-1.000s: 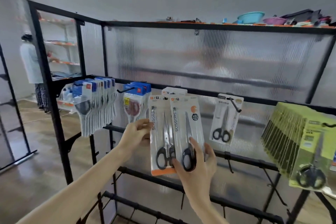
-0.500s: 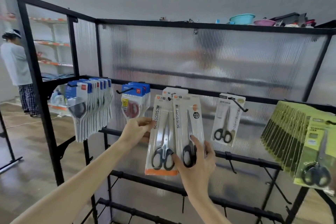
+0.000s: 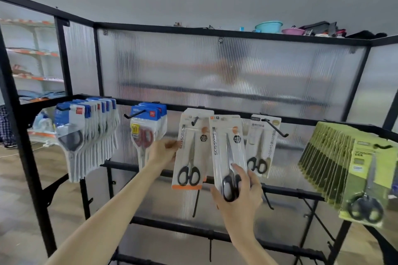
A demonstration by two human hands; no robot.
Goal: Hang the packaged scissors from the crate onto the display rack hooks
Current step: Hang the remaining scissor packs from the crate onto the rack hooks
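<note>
White-carded packs of scissors occupy both hands: the left hand (image 3: 163, 151) pinches the hooked pack (image 3: 189, 150) by its edge, while the right hand (image 3: 239, 196) grips the loose pack (image 3: 228, 148) just beside it, near the hook (image 3: 195, 121).

Rack frame (image 3: 215, 33) is matt black metal, back panel (image 3: 237, 75) ribbed frosted plastic. Scissor packs (image 3: 228, 148) are glossy clear plastic over white card, floor (image 3: 25, 178) wood-look.

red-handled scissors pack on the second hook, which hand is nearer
Left. The left hand is just right of the red-handled scissors pack; the right hand is further right and lower.
</note>
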